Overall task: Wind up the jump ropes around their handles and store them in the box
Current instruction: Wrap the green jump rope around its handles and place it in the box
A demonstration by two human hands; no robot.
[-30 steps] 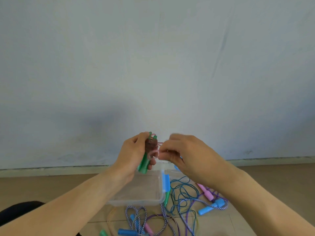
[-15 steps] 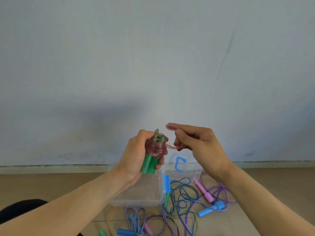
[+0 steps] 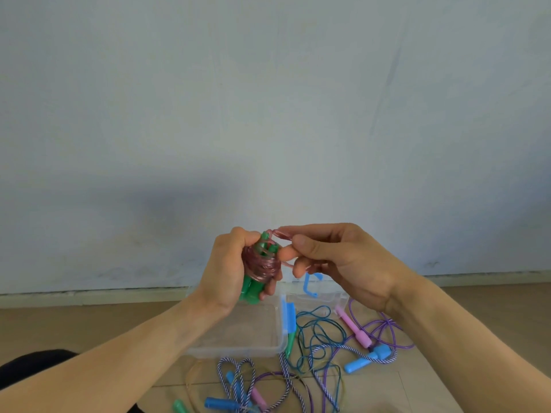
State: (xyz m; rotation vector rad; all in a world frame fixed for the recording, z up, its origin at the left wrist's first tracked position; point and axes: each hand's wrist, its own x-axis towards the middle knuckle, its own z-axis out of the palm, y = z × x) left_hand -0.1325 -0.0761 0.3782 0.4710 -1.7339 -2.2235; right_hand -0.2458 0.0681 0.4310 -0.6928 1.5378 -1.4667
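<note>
My left hand [image 3: 229, 269] grips a pair of green handles [image 3: 252, 289] held upright, with a pink translucent rope [image 3: 262, 263] wound many times round their upper part. My right hand [image 3: 334, 257] pinches the last loop of that pink rope [image 3: 281, 234] just above the handle tips. Below my hands a clear plastic box [image 3: 238, 350] with blue latches stands on the floor; its inside is partly hidden by my left arm.
Loose ropes lie tangled on the floor right of and in front of the box: a teal rope [image 3: 316, 332], a purple rope with pink handle [image 3: 354, 326], a striped rope with blue handles [image 3: 366, 357]. The box lid [image 3: 319, 293] lies behind. A wall stands close ahead.
My right hand has carried the pink loop left, from out at the side to right above the handle tips. My left hand has kept its grip on the handles.
</note>
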